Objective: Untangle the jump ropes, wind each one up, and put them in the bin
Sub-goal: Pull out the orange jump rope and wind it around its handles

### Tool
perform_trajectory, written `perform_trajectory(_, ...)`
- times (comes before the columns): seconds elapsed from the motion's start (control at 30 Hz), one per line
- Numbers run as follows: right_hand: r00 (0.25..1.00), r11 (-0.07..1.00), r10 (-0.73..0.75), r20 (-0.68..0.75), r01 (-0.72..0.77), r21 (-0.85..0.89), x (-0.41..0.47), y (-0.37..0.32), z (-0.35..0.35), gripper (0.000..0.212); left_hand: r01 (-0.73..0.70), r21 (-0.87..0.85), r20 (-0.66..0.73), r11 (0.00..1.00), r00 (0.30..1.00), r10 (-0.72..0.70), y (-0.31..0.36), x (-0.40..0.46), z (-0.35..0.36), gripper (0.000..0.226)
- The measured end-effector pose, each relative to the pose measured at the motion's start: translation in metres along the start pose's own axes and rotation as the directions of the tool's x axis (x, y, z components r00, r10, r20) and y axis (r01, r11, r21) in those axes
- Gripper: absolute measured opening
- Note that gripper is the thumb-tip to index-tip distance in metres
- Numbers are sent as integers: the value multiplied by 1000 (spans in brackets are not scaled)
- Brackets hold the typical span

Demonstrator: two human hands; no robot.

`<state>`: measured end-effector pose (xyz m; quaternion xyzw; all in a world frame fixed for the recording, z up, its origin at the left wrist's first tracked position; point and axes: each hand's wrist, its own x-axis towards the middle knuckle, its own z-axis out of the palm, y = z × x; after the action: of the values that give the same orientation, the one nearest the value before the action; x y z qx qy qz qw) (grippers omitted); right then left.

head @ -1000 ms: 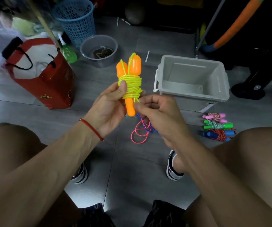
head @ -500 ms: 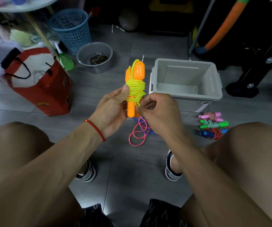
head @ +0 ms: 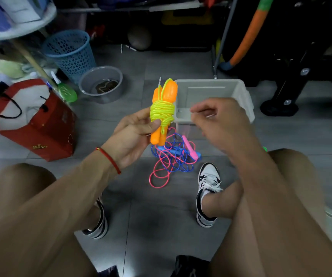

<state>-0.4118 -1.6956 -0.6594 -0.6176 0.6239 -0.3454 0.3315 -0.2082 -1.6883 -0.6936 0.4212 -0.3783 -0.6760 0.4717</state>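
My left hand [head: 135, 134] grips a wound jump rope [head: 164, 108]: two orange handles side by side with yellow-green cord wrapped round their middle, held upright. My right hand [head: 221, 124] is off the rope, a little to its right, blurred, fingers loosely curled and holding nothing. It hovers in front of the grey plastic bin [head: 207, 81], whose visible inside holds no rope. On the floor below the orange handles lies a tangle of pink and blue ropes [head: 173, 158] with a pink and a blue handle.
A red paper bag [head: 41, 124] stands at the left, with a blue mesh basket [head: 69, 54] and a grey bowl [head: 101, 82] behind it. My shoes [head: 208, 186] flank the floor tiles near the tangle. Dark equipment and a black stand fill the back right.
My right hand has let go of the yellow-green cord and moved right, away from the orange handles. The view tilted, so the pink and blue tangle shows fully.
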Motion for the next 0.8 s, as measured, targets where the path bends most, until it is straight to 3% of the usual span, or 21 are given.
perform_trajectory(0.07, 996, 980, 83, -15, -79, 181, 16, -1, -22, 19, -20, 60, 43, 998, 999, 17, 8, 13, 16, 56)
perform_trajectory(0.13, 981, 929, 190, 34, -191, 318, 33, 1, -41, 40, -38, 144, 58, 989, 998, 30, 14, 31, 37, 61)
perform_trajectory(0.23, 960, 870, 269, 82, -278, 408, 51, 18, -70, 67, -55, 309, 59, 949, 998, 39, 15, 60, 75, 72)
perform_trajectory(0.37, 936, 720, 350, 18, -282, 634, 57, 80, -105, 37, -99, 521, 208, 848, 978, -13, -13, 101, 126, 59)
perform_trajectory(0.43, 902, 623, 432, 5, -303, 721, 48, 126, -118, 32, -84, 590, 256, 803, 963, -87, -38, 119, 149, 53)
perform_trajectory(0.53, 795, 526, 605, -50, -351, 775, 24, 211, -124, 31, -82, 715, 312, 694, 926, -212, -77, 147, 168, 50)
perform_trajectory(0.63, 612, 395, 787, -81, -398, 828, -9, 295, -110, 44, -75, 817, 291, 571, 910, -296, -111, 172, 165, 41)
perform_trajectory(0.73, 440, 260, 898, -11, -511, 819, -30, 370, -82, 28, -78, 856, 259, 511, 920, -293, -136, 195, 154, 32)
perform_trajectory(0.8, 340, 201, 940, 26, -612, 765, -31, 412, -67, 30, -100, 868, 259, 486, 927, -272, -149, 208, 147, 34)
